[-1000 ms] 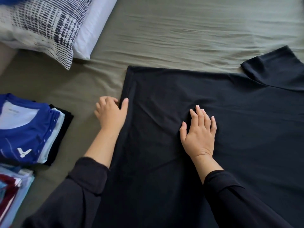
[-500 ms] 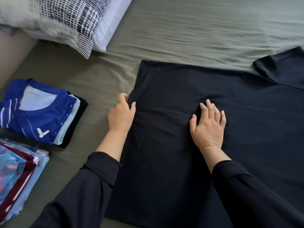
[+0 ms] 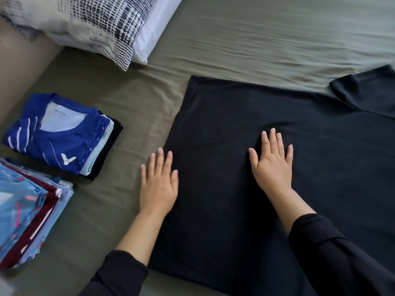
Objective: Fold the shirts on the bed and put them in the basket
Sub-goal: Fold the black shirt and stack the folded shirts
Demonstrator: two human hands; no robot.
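Observation:
A black shirt (image 3: 245, 124) lies spread flat on the olive-green bed sheet (image 3: 256, 39), one sleeve sticking out at the far right. My left hand (image 3: 159, 184) lies flat with straight fingers across the shirt's left edge, partly on the sheet. My right hand (image 3: 272, 165) presses flat on the shirt's middle, fingers straight and slightly spread. Neither hand holds anything. No basket is in view.
A folded stack topped by a blue shirt (image 3: 62, 135) sits at the left. A second folded pile (image 3: 25, 206) of light blue and maroon shirts lies at the lower left. A patterned pillow (image 3: 89, 22) rests at the top left.
My left hand let go of the shirt's left hem, slid back toward me and now lies flat. The right hand stayed pressed on the shirt. The camera shifted left.

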